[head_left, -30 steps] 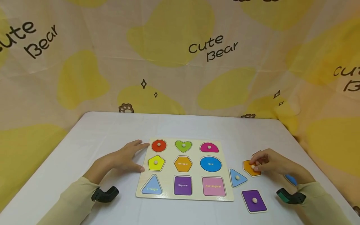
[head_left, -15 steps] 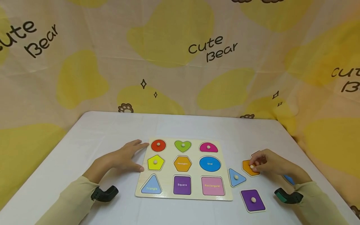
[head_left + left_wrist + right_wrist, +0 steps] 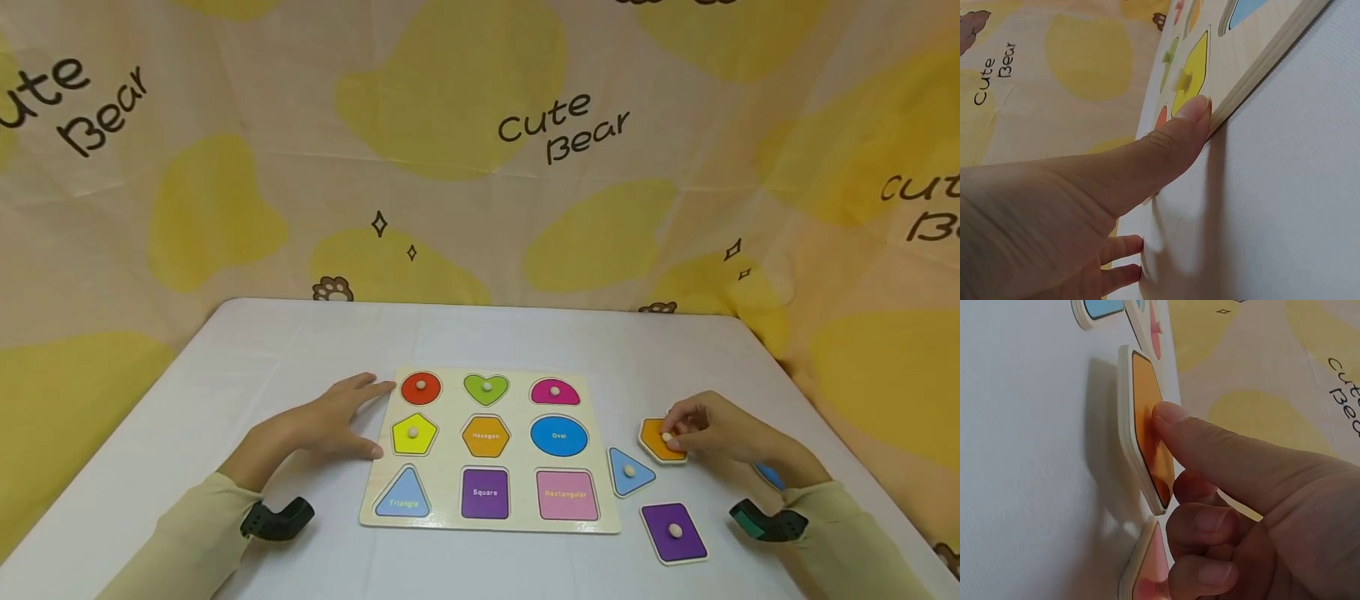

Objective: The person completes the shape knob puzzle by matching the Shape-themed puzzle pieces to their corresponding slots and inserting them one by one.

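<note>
My right hand [image 3: 716, 429] pinches the knob of an orange hexagon puzzle piece [image 3: 652, 443]. In the right wrist view the hexagon piece [image 3: 1145, 394] is tilted and raised off the table, its shadow beside it; my thumb hides the knob. My left hand [image 3: 330, 421] has its fingers spread and touches the left edge of the wooden puzzle board [image 3: 447, 492]. The left wrist view shows my thumb [image 3: 1175, 140] against that edge. Knobbed red circle, green heart, magenta half-circle and yellow pentagon pieces sit in the board. The hexagon, oval, triangle, square and rectangle recesses show printed names.
Right of the board lie a blue triangle piece [image 3: 622, 483] and a purple square piece [image 3: 663, 542]. A blue piece [image 3: 768, 477] is partly hidden by my right wrist. A pink piece [image 3: 1152, 562] lies below the hexagon in the right wrist view. A patterned cloth [image 3: 450, 208] hangs behind the table.
My right hand has lifted the hexagon piece slightly and shifted it a little left and away from me. My left hand stays at the board's edge.
</note>
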The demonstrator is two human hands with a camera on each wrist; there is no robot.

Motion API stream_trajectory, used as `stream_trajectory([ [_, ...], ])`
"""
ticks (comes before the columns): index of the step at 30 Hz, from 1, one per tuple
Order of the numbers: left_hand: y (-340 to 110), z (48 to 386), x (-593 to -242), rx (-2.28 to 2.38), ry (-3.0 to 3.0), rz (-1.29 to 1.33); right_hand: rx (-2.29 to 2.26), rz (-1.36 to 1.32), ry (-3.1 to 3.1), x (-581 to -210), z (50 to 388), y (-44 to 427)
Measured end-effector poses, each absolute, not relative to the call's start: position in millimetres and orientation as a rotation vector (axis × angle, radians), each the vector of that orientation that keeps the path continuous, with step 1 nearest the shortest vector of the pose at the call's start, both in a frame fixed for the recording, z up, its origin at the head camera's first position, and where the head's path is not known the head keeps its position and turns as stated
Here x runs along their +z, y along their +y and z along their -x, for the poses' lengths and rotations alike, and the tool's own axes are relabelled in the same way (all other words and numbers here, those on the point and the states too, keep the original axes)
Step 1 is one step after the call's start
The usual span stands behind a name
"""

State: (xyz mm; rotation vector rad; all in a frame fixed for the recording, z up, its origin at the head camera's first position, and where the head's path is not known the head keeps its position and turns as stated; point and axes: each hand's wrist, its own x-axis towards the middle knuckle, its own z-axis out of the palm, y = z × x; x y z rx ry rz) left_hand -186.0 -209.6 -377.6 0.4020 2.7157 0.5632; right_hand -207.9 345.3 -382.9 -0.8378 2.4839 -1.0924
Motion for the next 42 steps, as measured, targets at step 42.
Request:
stream_trajectory([
  [42, -209.4, 186.0, -378.3, 0.558, 2.729, -0.42, -1.236, 0.906, 2.418, -375.0, 221.3, 225.1],
])
